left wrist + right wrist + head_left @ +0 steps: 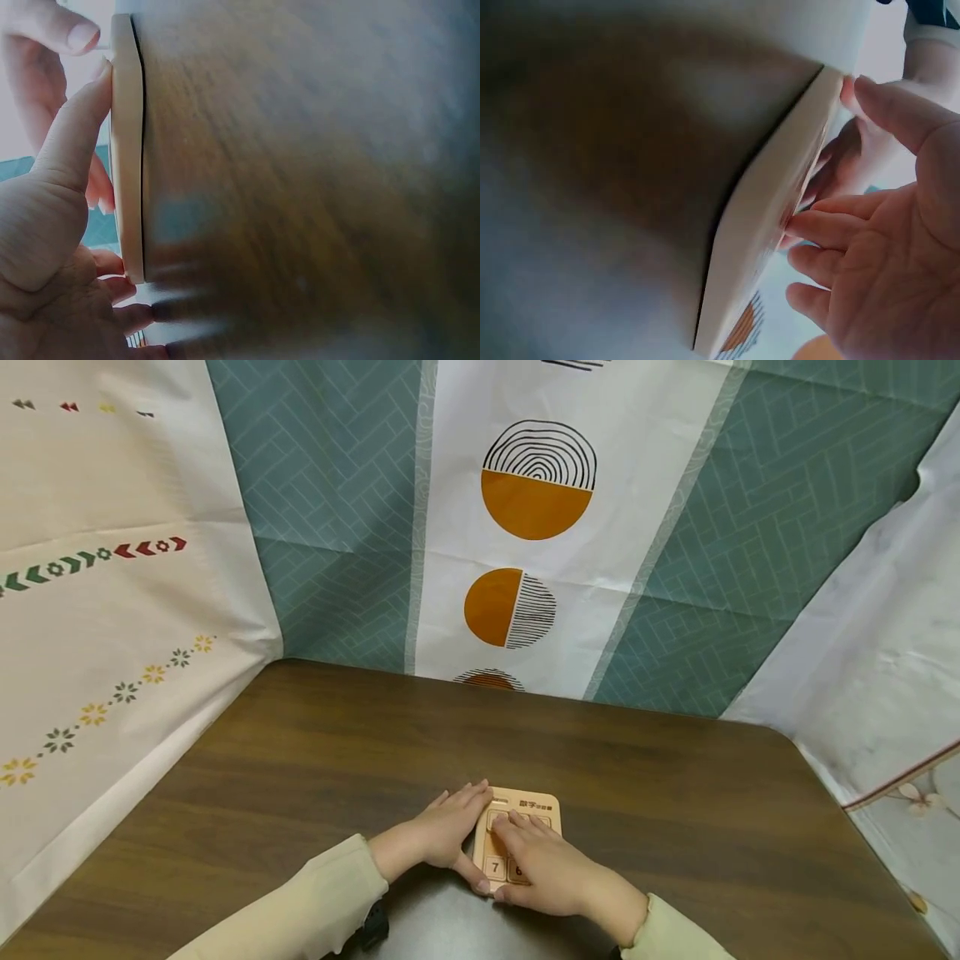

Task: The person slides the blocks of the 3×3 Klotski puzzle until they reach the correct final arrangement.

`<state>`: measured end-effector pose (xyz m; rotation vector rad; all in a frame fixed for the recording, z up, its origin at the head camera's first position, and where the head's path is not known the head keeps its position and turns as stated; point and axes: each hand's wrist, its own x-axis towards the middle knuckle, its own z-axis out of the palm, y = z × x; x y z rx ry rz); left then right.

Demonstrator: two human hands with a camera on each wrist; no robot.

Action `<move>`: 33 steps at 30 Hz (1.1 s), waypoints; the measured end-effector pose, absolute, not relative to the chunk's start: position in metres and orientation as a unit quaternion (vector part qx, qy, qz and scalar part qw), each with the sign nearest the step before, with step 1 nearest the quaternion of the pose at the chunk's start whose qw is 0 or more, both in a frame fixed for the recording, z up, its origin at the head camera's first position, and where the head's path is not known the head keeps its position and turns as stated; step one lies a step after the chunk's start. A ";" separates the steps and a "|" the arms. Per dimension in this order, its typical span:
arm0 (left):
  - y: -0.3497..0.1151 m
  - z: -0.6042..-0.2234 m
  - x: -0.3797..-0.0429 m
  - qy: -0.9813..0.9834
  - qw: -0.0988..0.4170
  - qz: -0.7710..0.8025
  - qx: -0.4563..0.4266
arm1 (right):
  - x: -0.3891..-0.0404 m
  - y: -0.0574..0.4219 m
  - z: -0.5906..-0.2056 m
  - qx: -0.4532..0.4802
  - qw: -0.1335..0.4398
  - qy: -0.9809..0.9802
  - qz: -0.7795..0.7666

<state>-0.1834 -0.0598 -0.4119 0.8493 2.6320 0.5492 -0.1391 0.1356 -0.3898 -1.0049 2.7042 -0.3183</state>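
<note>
A wooden number sliding puzzle [513,795] lies flat on the table, with dark printed characters along its far end. Among its square tiles, one marked 7 [495,868] shows at the near left, beside a partly covered 6. My left hand [442,831] spans the puzzle's left side, thumb at the near corner and straight fingers by the far corner. In the left wrist view, that thumb [82,112] touches the pale edge. My right hand [551,872] lies over the right part, fingertips on the upper tiles, thumb at the near edge. It hides several tiles.
The dark wood-grain table [360,743] extends around the puzzle. Behind it hangs a teal and white cloth [337,527] with orange circles. Pale patterned cloths stand at the left [112,610] and right [885,652]. Both forearms wear light sleeves [315,893].
</note>
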 end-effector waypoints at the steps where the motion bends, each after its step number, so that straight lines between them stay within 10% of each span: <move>1: -0.060 -0.412 -0.183 0.921 0.162 0.192 0.298 | -0.138 0.136 -0.391 -0.344 0.120 0.925 -0.105; 33: -0.059 -0.413 -0.184 0.921 0.164 0.192 0.295 | -0.138 0.140 -0.389 -0.312 0.163 0.924 -0.153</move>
